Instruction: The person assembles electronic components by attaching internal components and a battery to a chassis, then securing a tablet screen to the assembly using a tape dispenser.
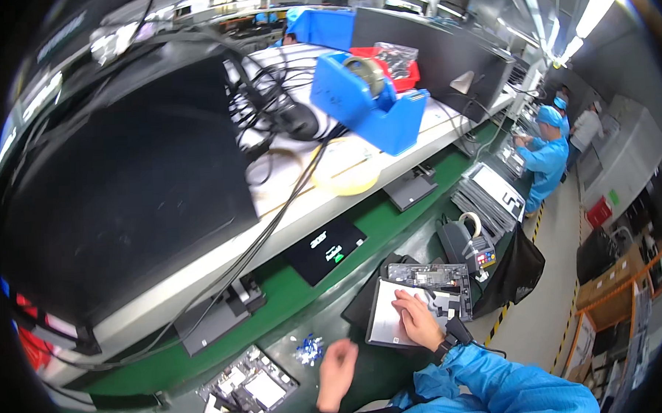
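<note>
while your right hand (420, 322) lies with fingers outstretched on a silver rectangular panel (384, 317), your left hand (338, 361) curls, grip unclear.

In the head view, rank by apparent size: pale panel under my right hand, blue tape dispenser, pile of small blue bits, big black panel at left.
1. Big black panel
2. Blue tape dispenser
3. Pale panel, partly hidden by the right hand
4. Pile of blue bits
</note>
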Demonstrator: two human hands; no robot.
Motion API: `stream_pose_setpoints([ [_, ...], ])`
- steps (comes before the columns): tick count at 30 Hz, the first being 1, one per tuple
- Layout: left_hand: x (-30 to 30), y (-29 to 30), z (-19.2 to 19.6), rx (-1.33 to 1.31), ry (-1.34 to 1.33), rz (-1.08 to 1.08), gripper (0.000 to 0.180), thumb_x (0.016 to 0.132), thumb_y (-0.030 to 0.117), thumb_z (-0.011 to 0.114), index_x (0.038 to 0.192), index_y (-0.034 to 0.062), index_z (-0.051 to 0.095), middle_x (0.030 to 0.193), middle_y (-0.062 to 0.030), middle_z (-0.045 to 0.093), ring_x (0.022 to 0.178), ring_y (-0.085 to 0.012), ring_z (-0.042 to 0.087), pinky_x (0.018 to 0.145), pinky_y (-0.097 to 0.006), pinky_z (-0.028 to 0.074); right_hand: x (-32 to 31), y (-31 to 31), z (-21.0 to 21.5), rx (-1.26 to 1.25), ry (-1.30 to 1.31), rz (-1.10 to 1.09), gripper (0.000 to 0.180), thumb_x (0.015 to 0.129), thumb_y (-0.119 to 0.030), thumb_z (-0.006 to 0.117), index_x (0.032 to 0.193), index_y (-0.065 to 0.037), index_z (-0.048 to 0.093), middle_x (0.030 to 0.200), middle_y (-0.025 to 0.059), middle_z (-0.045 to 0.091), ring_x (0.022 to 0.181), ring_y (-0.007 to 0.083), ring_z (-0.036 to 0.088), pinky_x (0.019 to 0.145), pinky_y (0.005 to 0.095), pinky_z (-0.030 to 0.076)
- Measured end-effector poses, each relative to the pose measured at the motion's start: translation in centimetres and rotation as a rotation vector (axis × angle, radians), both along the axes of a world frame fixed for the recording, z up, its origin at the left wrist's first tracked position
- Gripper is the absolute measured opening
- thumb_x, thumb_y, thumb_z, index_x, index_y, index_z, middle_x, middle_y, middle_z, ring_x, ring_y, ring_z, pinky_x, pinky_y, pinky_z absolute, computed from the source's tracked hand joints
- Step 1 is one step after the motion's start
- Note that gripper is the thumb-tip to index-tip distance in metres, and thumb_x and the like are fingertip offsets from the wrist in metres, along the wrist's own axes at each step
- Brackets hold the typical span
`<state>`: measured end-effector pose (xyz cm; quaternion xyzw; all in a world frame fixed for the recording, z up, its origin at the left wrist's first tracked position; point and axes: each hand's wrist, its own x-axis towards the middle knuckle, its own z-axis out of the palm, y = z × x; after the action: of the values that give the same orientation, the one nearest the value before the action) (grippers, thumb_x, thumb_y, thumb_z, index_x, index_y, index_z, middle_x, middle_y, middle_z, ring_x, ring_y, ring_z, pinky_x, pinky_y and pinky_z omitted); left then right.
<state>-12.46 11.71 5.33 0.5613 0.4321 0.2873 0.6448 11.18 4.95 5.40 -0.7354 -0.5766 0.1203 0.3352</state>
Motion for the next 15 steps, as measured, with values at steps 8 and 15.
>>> stream_pose_setpoints([
  [8,15.5,7.3,-1.6,0.170,0.303,-0.324,0.052,0.073,0.034,0.074,0.104,-0.0063,0.060,0.097,-0.0262,0.065,0.092,-0.0395,0.063,0.080,-0.041,0.049,5.8,-3.2,1.5,0.205,0.125,-0.290,0.024,0.082,-0.002,0.054,0.105,-0.004,0.059,0.116,0.0179,0.059,0.107,0.0329,0.057,0.096,0.0404,0.041],
  [15,16.8,6.8,-1.5,0.201,0.305,-0.258,0.039,0.076,0.027,0.071,0.098,-0.0040,0.063,0.094,-0.0235,0.064,0.089,-0.0400,0.061,0.079,-0.043,0.048,15.2,-9.7,-4.7,-0.113,0.461,-0.811,0.039,0.084,-0.030,0.066,0.101,0.003,0.057,0.092,0.0175,0.065,0.085,0.0250,0.063,0.075,0.0355,0.048],
])
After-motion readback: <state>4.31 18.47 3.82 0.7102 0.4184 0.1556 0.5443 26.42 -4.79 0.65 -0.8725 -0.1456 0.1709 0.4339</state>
